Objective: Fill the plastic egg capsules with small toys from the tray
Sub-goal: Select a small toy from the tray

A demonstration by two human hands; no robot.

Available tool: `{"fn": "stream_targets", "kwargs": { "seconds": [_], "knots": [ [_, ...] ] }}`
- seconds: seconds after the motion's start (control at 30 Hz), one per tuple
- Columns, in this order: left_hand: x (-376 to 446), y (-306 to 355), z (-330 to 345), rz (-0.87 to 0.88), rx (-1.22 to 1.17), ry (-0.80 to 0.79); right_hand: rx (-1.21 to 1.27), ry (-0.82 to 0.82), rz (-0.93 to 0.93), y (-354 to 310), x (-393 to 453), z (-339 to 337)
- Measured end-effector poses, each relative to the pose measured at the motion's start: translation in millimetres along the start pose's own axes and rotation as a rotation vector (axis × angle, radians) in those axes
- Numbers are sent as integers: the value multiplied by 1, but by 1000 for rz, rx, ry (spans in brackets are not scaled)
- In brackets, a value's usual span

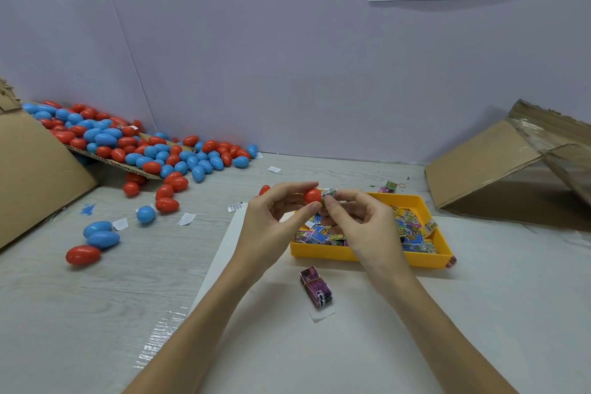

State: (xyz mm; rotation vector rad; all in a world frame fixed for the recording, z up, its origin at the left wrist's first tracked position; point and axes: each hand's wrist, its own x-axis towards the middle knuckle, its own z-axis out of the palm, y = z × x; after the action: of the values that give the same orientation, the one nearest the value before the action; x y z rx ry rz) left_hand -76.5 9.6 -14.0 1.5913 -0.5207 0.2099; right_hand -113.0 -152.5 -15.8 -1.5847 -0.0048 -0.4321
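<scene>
While my left hand [281,217] pinches a red egg half [312,196] above the yellow tray [367,254] and my right hand [355,217] grips a small toy packet [329,192] against it, a skewed push could jam or drop the packet.

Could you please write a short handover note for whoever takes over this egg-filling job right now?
Left hand: pinches a red egg capsule piece between thumb and fingers, above the tray.
Right hand: pinches a small packaged toy against the capsule's opening.
Yellow tray: in front of the hands, holds many more packaged toys.
Purple banded packet stack: lies on the white sheet, nearer than the tray.
Red and blue eggs: spill from the cardboard box on the left; whether these are filled cannot be told.
Left to do: get this toy in, close the capsule, continue.
</scene>
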Motion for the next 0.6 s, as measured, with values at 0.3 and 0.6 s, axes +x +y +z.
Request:
{"fn": "stream_targets", "kwargs": {
  "seconds": [0.3, 0.6],
  "knots": [
    [0, 0, 0, 4, -42, -2, -8, 32, -41, -2, 0, -1],
    [1, 0, -3, 9, -32, -44, -46, -5, -22, -3, -1, -1]
  ]
}}
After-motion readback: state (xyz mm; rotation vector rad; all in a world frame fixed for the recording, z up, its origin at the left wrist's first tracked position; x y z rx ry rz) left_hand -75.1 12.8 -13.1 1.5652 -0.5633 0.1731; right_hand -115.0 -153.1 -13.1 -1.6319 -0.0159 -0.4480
